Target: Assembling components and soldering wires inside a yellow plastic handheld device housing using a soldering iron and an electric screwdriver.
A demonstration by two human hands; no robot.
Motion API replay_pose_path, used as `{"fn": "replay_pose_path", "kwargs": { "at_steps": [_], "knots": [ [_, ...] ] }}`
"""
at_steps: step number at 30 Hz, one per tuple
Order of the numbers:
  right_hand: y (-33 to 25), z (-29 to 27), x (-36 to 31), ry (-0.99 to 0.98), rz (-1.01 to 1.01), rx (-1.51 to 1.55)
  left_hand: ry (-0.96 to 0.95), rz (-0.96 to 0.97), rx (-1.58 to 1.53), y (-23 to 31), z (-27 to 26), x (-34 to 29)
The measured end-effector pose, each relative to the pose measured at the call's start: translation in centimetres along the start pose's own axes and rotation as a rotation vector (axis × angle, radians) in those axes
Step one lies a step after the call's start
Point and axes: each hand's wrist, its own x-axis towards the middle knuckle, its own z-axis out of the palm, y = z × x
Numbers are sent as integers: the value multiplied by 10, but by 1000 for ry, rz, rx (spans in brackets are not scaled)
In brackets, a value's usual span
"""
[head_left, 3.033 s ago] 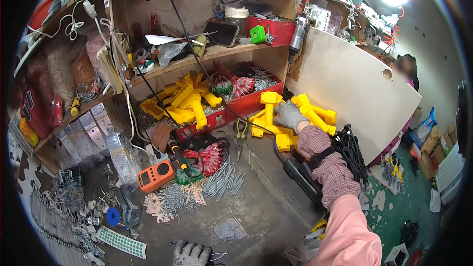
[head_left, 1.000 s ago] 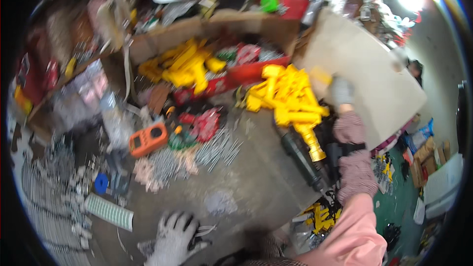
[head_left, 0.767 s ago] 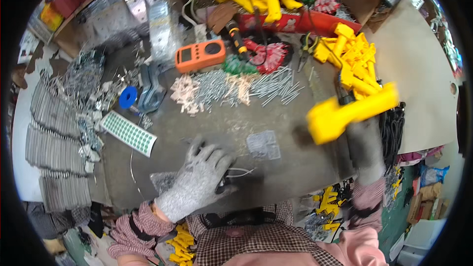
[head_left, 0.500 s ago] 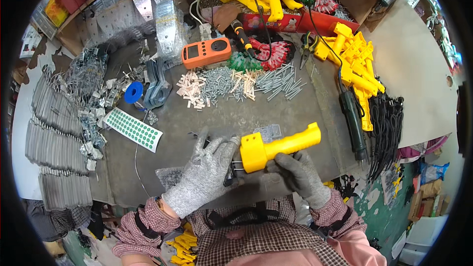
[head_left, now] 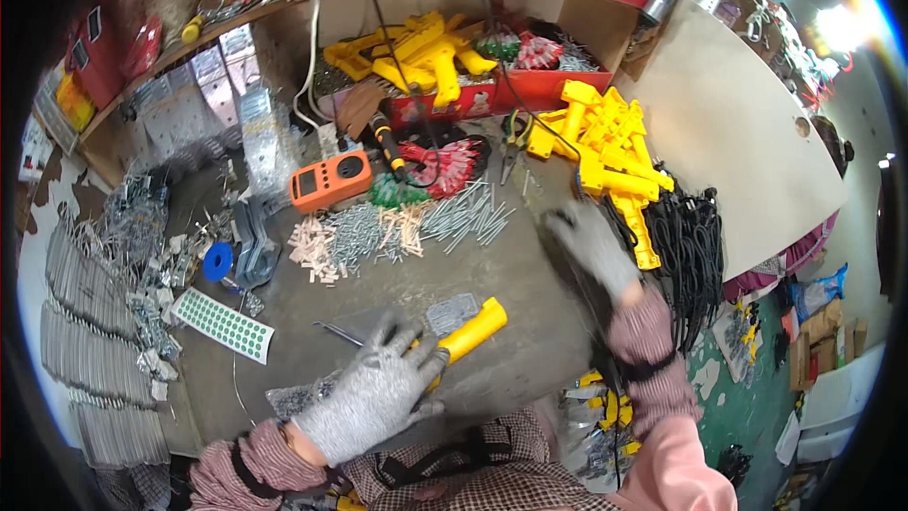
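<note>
My left hand [head_left: 374, 397], in a grey glove, lies over the wide end of a yellow plastic handle [head_left: 476, 329]. Its thumb and fingers are on either side of that part, and the grip points away to the upper right. From under the fingers sticks out a thin metal rod [head_left: 338, 332]. My right hand [head_left: 594, 244], also gloved, is away from the handle, beside the heap of yellow handles [head_left: 605, 147] and the black cords [head_left: 686, 246]. Its fingertips are smeared by motion. The electric screwdriver is mostly hidden around that hand. A small clear bag [head_left: 452, 313] lies beside the handle.
Screws [head_left: 463, 218] and pale pegs [head_left: 317, 251] lie in piles beyond my hands. Behind them are an orange meter [head_left: 331, 180], a yellow-black screwdriver [head_left: 386, 145] and pliers [head_left: 512, 145]. At left are a green-dotted sticker sheet [head_left: 223, 324], a blue spool [head_left: 218, 262] and stacked metal strips [head_left: 90, 341].
My right hand has let go of the yellow handle and moved away to the upper right. The handle, now under my left hand, sits lower. The whole view has shifted.
</note>
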Motion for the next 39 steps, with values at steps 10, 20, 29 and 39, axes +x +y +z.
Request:
{"fn": "replay_pose_path", "kwargs": {
  "at_steps": [10,20,29,39],
  "knots": [
    [-23,31,98,-195,131,-48,84,-325,161,-73,20,150],
    [-39,-9,-53,-55,-32,-151,214,-292,198,-77,17,148],
    [-115,44,-80,-403,-722,400,17,-154,-203,-66,18,95],
    [-113,44,-84,-514,-613,431,-50,-408,-899,-54,22,72]
  ]
}}
